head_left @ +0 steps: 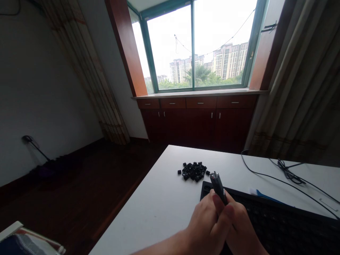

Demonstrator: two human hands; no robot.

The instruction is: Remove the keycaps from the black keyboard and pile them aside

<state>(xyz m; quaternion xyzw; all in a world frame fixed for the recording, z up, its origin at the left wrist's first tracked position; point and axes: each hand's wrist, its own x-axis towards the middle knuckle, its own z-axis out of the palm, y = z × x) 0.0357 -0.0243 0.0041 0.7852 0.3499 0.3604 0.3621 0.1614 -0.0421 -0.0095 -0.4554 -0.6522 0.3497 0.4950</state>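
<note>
Head view. A dark narrow tool (218, 187) (possibly a keycap puller; too small to be sure) stands tilted above the near left corner of a black keyboard (278, 223). Its lower end is pinched between the left hand (208, 225) and the right hand (243, 230), both with fingers closed round it and pressed together.

Just beyond the keyboard's left end lies a loose heap of black keycaps (194, 171), so the stripping of keys appears well advanced. How many remain seated cannot be told, as the board is too dark.

A blue brush (262, 194) rests at the keyboard's far edge, and black cables (287, 173) trail to the right across the white table (164, 198). Beyond are a dark wooden floor (79, 184), red-brown cabinets (199, 120) under a window (196, 46), and curtains (300, 88) at either side.
</note>
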